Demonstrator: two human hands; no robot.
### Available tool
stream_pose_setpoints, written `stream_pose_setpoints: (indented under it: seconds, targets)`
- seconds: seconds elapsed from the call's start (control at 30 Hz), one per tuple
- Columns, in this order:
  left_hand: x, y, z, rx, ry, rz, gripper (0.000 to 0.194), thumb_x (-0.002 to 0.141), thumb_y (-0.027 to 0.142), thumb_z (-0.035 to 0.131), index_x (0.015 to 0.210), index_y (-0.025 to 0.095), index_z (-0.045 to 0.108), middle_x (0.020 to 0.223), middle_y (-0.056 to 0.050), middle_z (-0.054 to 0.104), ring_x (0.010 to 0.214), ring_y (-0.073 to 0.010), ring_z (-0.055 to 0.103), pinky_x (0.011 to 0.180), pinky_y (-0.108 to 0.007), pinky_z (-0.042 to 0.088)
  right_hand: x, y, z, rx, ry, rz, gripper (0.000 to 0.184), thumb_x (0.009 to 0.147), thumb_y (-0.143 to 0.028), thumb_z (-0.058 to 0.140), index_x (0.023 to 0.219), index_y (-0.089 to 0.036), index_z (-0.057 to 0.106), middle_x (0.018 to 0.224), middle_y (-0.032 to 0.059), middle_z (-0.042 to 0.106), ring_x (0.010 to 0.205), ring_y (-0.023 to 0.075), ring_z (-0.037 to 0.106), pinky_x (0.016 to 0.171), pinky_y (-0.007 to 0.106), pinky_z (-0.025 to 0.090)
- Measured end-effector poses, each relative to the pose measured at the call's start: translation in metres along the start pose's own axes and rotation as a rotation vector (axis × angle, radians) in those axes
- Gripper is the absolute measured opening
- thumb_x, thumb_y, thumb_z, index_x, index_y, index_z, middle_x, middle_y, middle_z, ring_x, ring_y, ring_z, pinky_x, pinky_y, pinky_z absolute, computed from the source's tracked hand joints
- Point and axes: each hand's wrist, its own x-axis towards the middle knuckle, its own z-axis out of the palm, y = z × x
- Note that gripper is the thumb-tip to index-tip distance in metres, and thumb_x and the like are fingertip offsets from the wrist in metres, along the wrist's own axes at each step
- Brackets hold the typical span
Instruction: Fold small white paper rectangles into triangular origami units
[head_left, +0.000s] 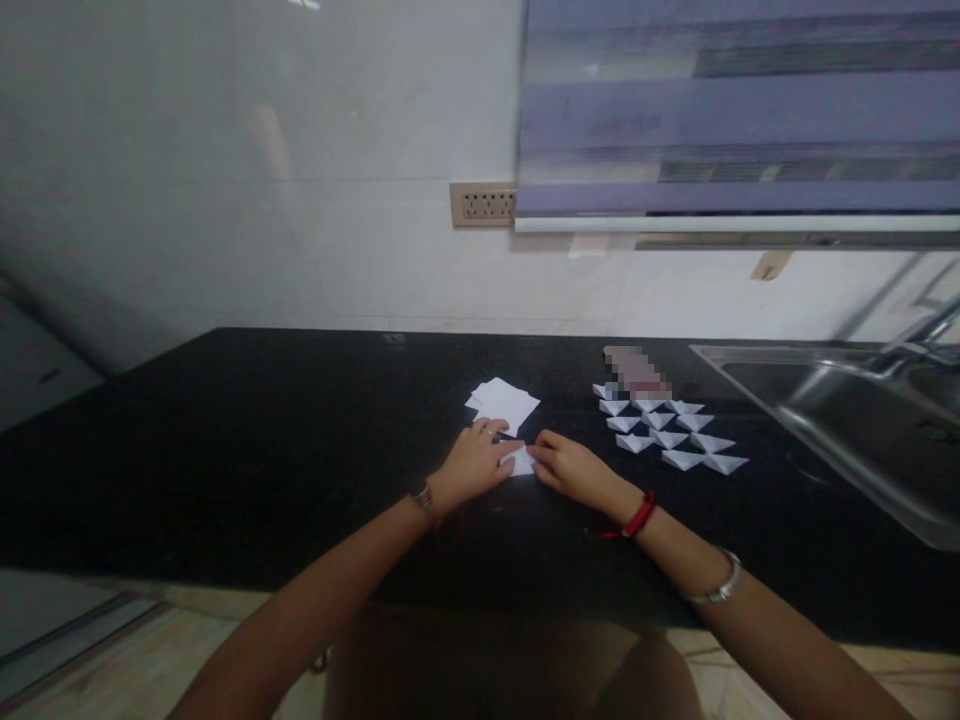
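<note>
Both hands meet at a small folded paper (520, 462), which lies between their fingertips, low at the black counter (285, 450). The left hand (472, 460) is half open, with fingers bent and a little spread; its thumb and forefinger have hold of one end of the paper. The right hand (568, 466) is more closed, with fingers curled inward, and holds the other end.

To the left of the left hand, the dark surface extends widely up to its slanting side edge. The front edge passes under both forearms, and beyond the hands the counter ends at a pale, smooth wall (300, 220).

Just beyond the left fingers is a loose stack of white sheets (506, 400), flat, with corners turned in different directions. To the right of the right hand, and somewhat farther, stand about a dozen folded white pieces (634, 442), pointed and sharply creased, in uneven rows. Behind these rows lies a flat pinkish object (637, 372), covered by blurring. The right wrist carries a red cord (641, 514).

Farther right is a shiny metal sink (840, 395); its rim comes near the folded pieces, and what its deep part contains I cannot tell.
</note>
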Motion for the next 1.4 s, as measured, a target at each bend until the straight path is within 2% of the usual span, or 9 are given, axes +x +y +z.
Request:
stream_pose_setpoints:
  seconds: [0.27, 0.53, 0.7, 0.8, 0.9, 1.03, 1.1, 1.2, 1.4]
  targets:
    - [0.001, 0.001, -0.002, 0.012, -0.005, 0.019, 0.030, 0.078, 0.026, 0.044, 0.107, 0.027, 0.052, 0.116, -0.006, 0.043, 0.106, -0.0230, 0.035, 0.084, -0.037, 0.034, -0.001, -0.003, -0.003, -0.137, -0.051, 0.016, 0.023, 0.083, -0.025, 0.038, 0.094, -0.013, 0.054, 0.086, 0.0067, 0.050, 0.074, 0.0130, 0.049, 0.063, 0.022, 0.037]
    - [0.000, 0.003, -0.001, 0.014, -0.003, 0.003, 0.031, 0.078, 0.027, 0.043, 0.108, 0.028, 0.051, 0.114, -0.005, 0.044, 0.104, -0.0229, 0.036, 0.082, -0.036, 0.036, -0.005, 0.002, -0.019, -0.131, -0.124, -0.002, 0.024, 0.083, -0.026, 0.038, 0.084, -0.015, 0.060, 0.080, 0.0058, 0.054, 0.068, 0.0120, 0.051, 0.058, 0.022, 0.034]
    - [0.000, 0.002, 0.002, 0.010, 0.018, 0.004, 0.031, 0.078, 0.027, 0.044, 0.108, 0.028, 0.051, 0.112, -0.006, 0.043, 0.103, -0.0227, 0.036, 0.083, -0.036, 0.035, -0.012, 0.010, -0.028, -0.113, -0.140, -0.005, 0.030, 0.083, -0.025, 0.037, 0.069, -0.014, 0.061, 0.070, 0.0050, 0.055, 0.064, 0.0124, 0.052, 0.057, 0.022, 0.035]
    - [0.000, 0.000, 0.004, 0.001, 0.033, -0.006, 0.031, 0.078, 0.028, 0.045, 0.108, 0.029, 0.051, 0.109, -0.007, 0.042, 0.100, -0.0222, 0.038, 0.081, -0.035, 0.035, -0.010, 0.013, -0.026, -0.080, -0.053, 0.012, 0.027, 0.084, -0.024, 0.036, 0.080, -0.014, 0.062, 0.075, 0.0056, 0.056, 0.069, 0.0132, 0.053, 0.060, 0.023, 0.037]
    - [0.000, -0.001, 0.005, -0.017, 0.030, -0.040, 0.036, 0.076, 0.031, 0.048, 0.112, 0.029, 0.047, 0.107, -0.007, 0.042, 0.097, -0.0218, 0.040, 0.080, -0.035, 0.036, -0.007, 0.012, -0.019, -0.013, -0.018, -0.045, 0.025, 0.083, -0.023, 0.038, 0.097, -0.016, 0.058, 0.088, 0.0064, 0.055, 0.079, 0.0142, 0.053, 0.067, 0.023, 0.039]
    - [0.000, -0.001, 0.002, -0.037, 0.055, -0.149, 0.048, 0.072, 0.038, 0.053, 0.114, 0.019, 0.043, 0.103, -0.009, 0.044, 0.095, -0.0226, 0.040, 0.080, -0.035, 0.037, -0.003, 0.013, -0.009, 0.059, -0.062, -0.086, 0.024, 0.083, -0.023, 0.039, 0.095, -0.016, 0.059, 0.090, 0.0066, 0.054, 0.078, 0.0138, 0.053, 0.070, 0.024, 0.041]
    - [-0.001, 0.000, 0.001, -0.044, 0.059, -0.212, 0.043, 0.071, 0.041, 0.053, 0.104, 0.014, 0.047, 0.099, -0.009, 0.045, 0.093, -0.0228, 0.041, 0.079, -0.035, 0.037, -0.002, 0.014, -0.007, 0.101, -0.061, -0.080, 0.023, 0.082, -0.023, 0.040, 0.093, -0.015, 0.059, 0.088, 0.0068, 0.053, 0.077, 0.0137, 0.053, 0.070, 0.025, 0.042]
    - [-0.001, 0.000, 0.001, -0.084, 0.037, -0.247, 0.032, 0.073, 0.040, 0.051, 0.090, 0.014, 0.052, 0.095, -0.009, 0.047, 0.090, -0.0214, 0.043, 0.078, -0.034, 0.038, -0.001, 0.015, -0.006, 0.164, -0.039, -0.074, 0.021, 0.082, -0.020, 0.042, 0.091, -0.013, 0.060, 0.086, 0.0073, 0.054, 0.077, 0.0139, 0.052, 0.071, 0.024, 0.041]
    - [0.001, 0.002, 0.003, -0.150, 0.008, -0.136, 0.022, 0.077, 0.030, 0.048, 0.092, 0.015, 0.052, 0.093, -0.006, 0.051, 0.089, -0.0181, 0.045, 0.078, -0.030, 0.039, 0.000, 0.012, -0.008, 0.188, -0.029, -0.082, 0.023, 0.083, -0.017, 0.038, 0.094, -0.013, 0.058, 0.085, 0.0074, 0.053, 0.075, 0.0131, 0.051, 0.068, 0.024, 0.041]
